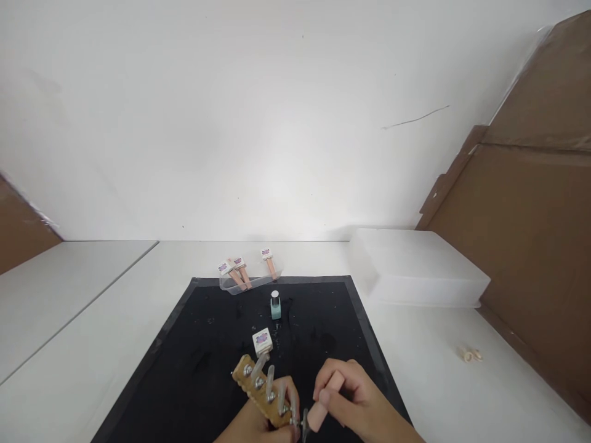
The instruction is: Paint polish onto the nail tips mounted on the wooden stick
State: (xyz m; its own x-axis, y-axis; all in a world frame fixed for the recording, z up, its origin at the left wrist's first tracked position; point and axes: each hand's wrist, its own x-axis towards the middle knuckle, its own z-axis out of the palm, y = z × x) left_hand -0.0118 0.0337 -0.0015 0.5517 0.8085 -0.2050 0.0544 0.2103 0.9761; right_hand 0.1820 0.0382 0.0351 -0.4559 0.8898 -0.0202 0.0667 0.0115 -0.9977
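Note:
My left hand [272, 418] is closed around a tan, wavy-edged display strip [258, 389] set with silver studs. Several clear false nail tips [270, 380] stand out from the studs. My right hand [353, 400] pinches a pink nail polish cap [325, 403]; its lower end meets the false nail at the near end of the strip. The brush itself cannot be made out. Just beyond the strip is a white square nail polish bottle [262, 340] with a colourful label and no cap on it. Farther back stands a mint-green nail polish bottle [276, 307] with a whitish top.
A clear plastic tray [235, 290] at the back of the black mat [184, 375] holds several pink-capped polish bottles [244, 274]. To the right sit a white translucent box [425, 271] and small beige rings [470, 354]. A white wall and brown cardboard [521, 234] border the table.

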